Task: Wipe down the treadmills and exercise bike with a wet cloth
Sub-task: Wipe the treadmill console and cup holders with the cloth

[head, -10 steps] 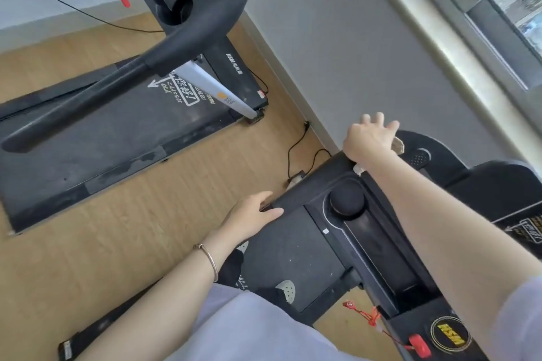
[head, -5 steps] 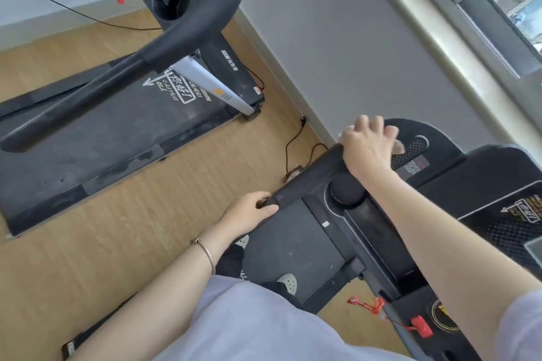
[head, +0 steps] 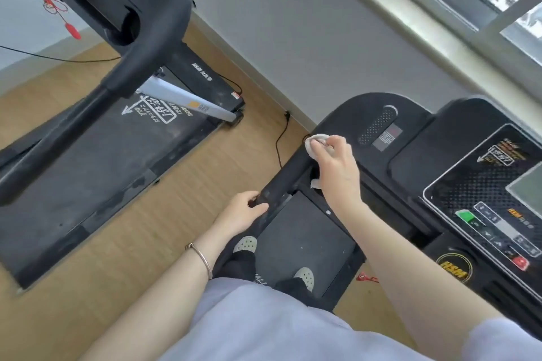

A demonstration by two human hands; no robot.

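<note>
The right hand [head: 337, 167] hides most of the cloth [head: 316, 139] beneath it.

Right hand [head: 337, 167] presses a white cloth [head: 315, 141] on the treadmill console [head: 410, 138]; left hand [head: 242, 211] grips its handrail [head: 281, 182].

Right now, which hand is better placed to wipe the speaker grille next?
The right. The right hand holds the white cloth on the console, close beside the speaker grille; the left hand grips the handrail and has no cloth.
</note>
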